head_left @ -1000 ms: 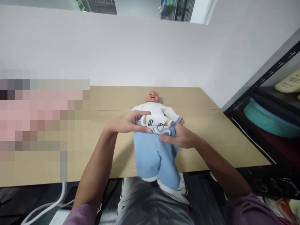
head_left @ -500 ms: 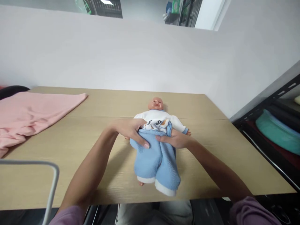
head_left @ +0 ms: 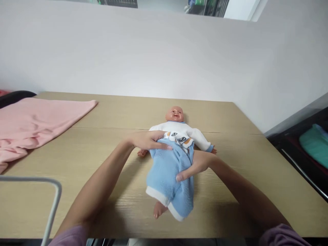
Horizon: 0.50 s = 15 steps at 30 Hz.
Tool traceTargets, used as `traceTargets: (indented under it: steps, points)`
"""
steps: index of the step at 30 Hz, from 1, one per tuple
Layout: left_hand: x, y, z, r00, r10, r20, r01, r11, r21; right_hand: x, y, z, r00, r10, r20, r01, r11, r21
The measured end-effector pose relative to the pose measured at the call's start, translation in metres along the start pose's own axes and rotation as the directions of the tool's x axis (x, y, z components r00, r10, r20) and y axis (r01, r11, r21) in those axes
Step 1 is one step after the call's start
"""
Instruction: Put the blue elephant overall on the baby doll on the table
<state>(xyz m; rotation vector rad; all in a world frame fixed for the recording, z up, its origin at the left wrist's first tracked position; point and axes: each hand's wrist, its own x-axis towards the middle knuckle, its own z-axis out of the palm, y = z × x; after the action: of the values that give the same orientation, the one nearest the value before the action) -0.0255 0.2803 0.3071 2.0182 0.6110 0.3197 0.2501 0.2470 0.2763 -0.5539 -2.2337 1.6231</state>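
Note:
A baby doll (head_left: 175, 114) lies on its back on the wooden table (head_left: 102, 143), head pointing away from me. It wears a white top with a cartoon print and light blue fleece trousers (head_left: 166, 177) with white cuffs. One bare foot sticks out of the left cuff. My left hand (head_left: 150, 140) is closed on the waistband at the doll's left side. Against the right leg of the trousers my right hand (head_left: 194, 165) is wrapped round the fabric near the hip.
A pink cloth (head_left: 33, 121) lies spread on the table's far left. A white metal bar (head_left: 51, 205) crosses the lower left corner. A dark shelf with a teal item (head_left: 315, 143) stands to the right. A white wall runs behind the table.
The doll now lies further onto the table, and a bare foot shows below the cuff. My right hand has slid from the waistband down to the hip. The trousers sit higher on the belly.

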Motion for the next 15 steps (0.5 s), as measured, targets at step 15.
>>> traceTargets:
  steps: [15]
  points:
    - [-0.011,0.004,-0.001,0.992,0.073,0.101,-0.048,0.972,-0.231,-0.009,0.02,0.002,0.993,0.116,0.001,-0.106,0.903,0.417]
